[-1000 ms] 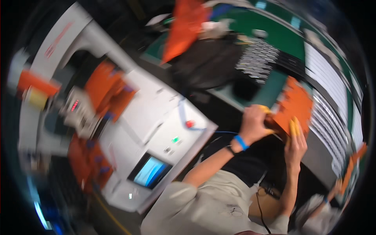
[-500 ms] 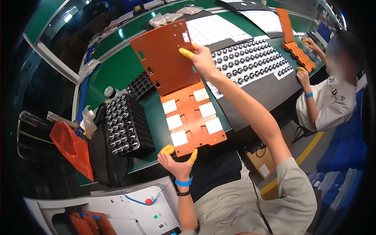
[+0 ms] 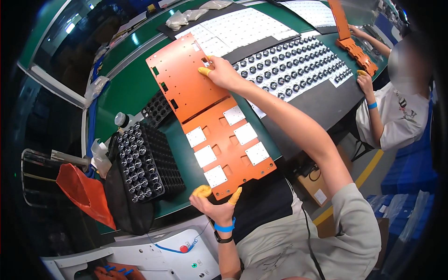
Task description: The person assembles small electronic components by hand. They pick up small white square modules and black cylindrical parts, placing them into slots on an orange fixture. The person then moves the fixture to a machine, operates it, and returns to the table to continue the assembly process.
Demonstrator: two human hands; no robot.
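An orange hinged fixture lies in front of me, its near panel [image 3: 224,148] carrying several white square plates [image 3: 245,134]. The far panel, an orange lid [image 3: 179,77] with small slots, is swung open away from me. My right hand [image 3: 219,72] grips the lid's right edge, thumb on its face; yellow covers sit on the fingertips. My left hand [image 3: 215,205], also with yellow fingertip covers, is wrapped round the near left corner of the near panel, its thumb at the front edge. The undersides of both panels are hidden.
Left of the fixture stands a black rack [image 3: 147,163] of round cells, beside a smaller black rack [image 3: 156,109]. White sheets with rows of black knob-like parts [image 3: 289,70] lie at the right. A red bag [image 3: 84,191] hangs left. A co-worker's hand [image 3: 365,81] is near another orange fixture [image 3: 357,56].
The lid has tilted, its top edge swinging left, and its face looks brighter. The near panel has turned slightly, with both my hands still on the fixture. The whole view has shifted a little.
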